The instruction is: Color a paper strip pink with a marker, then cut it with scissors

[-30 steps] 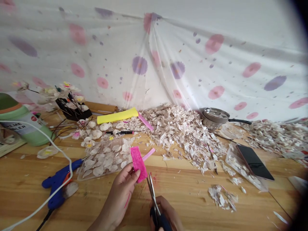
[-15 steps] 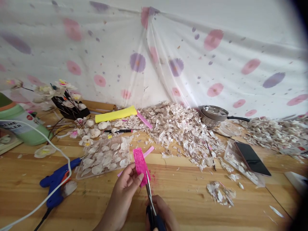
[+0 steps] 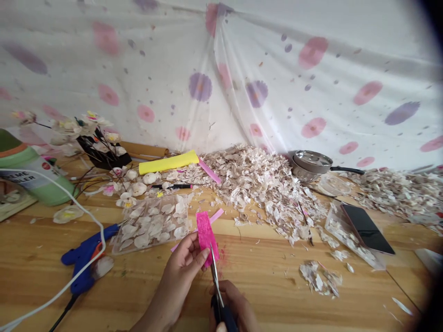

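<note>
While the left hand (image 3: 183, 281) pinches a hot-pink paper strip (image 3: 205, 237) above the table (image 3: 41, 276), the right hand (image 3: 235, 309) closes firmly around scissors (image 3: 216, 288), whose blades, just beside the strip a second ago, now cross its lower end. A green bottle (image 3: 31, 184) shows partial lettering: "EME" and "BLER".

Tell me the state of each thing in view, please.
Left hand, pinching pink paper strip
Pink paper strip, held upright
Right hand, gripping scissors
Scissors, blades narrowly apart at the strip's edge
Glue gun, lying on its side
Phone, lying on clear plastic tray, screen dark
</note>
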### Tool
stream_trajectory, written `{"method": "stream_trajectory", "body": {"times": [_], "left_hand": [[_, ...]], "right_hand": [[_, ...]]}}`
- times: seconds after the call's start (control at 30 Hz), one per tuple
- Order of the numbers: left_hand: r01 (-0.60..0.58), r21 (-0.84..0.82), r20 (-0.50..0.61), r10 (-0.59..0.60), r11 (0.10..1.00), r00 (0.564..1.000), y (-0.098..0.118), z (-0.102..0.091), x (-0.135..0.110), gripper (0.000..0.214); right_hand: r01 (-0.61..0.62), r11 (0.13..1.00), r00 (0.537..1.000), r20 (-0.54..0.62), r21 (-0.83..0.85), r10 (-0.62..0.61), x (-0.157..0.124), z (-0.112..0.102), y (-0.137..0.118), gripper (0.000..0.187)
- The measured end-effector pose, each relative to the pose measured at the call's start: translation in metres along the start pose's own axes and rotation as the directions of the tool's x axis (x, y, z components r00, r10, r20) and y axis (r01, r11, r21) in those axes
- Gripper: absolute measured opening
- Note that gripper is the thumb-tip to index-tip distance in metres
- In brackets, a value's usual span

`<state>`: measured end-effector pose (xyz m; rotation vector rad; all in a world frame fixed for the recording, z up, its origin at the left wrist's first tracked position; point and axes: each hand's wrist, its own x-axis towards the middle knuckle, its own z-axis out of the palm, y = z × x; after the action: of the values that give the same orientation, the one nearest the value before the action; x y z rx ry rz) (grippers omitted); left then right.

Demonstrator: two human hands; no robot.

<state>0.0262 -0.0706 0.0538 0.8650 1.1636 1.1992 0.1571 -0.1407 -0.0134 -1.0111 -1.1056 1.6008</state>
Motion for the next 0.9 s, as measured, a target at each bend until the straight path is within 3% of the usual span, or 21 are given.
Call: {"method": "stream_trajectory", "body": {"times": [0.43,0.53,0.63,0.7,0.77,0.83,0.9], "left_hand": [[0.000,0.079,0.034,-0.002,0.997,0.999,-0.002,-0.001,-0.003,0.042],[-0.018,0.144,0.051,0.011,0.989,0.999,-0.007,-0.003,0.000,0.040],[-0.047,0.265,0.102,0.021,0.963,0.995,-0.015,-0.011,0.003,0.040],[-0.083,0.394,0.174,0.014,0.915,0.985,-0.018,-0.020,0.008,0.037],[-0.148,0.549,0.230,0.021,0.822,0.973,-0.013,-0.030,0.021,0.032],[-0.216,0.701,0.223,0.079,0.679,0.972,0.002,-0.039,0.045,0.026],[-0.246,0.821,0.192,0.156,0.515,0.969,0.024,-0.045,0.082,0.022]], "right_hand": [[-0.033,0.999,0.995,0.093,0.008,0.032,0.002,-0.004,-0.008,0.074],[-0.035,0.996,0.997,0.059,-0.087,0.040,0.000,-0.011,-0.013,0.073],[0.005,0.940,0.997,-0.067,-0.341,-0.029,-0.005,-0.032,-0.026,0.060],[-0.019,0.807,0.979,-0.176,-0.590,-0.106,-0.009,-0.054,-0.036,0.047],[-0.085,0.576,0.940,-0.257,-0.813,-0.225,-0.010,-0.082,-0.042,0.040],[-0.141,0.323,0.898,-0.258,-0.936,-0.357,-0.008,-0.110,-0.043,0.039],[-0.172,0.107,0.895,-0.201,-0.979,-0.398,-0.005,-0.136,-0.040,0.042]]}}
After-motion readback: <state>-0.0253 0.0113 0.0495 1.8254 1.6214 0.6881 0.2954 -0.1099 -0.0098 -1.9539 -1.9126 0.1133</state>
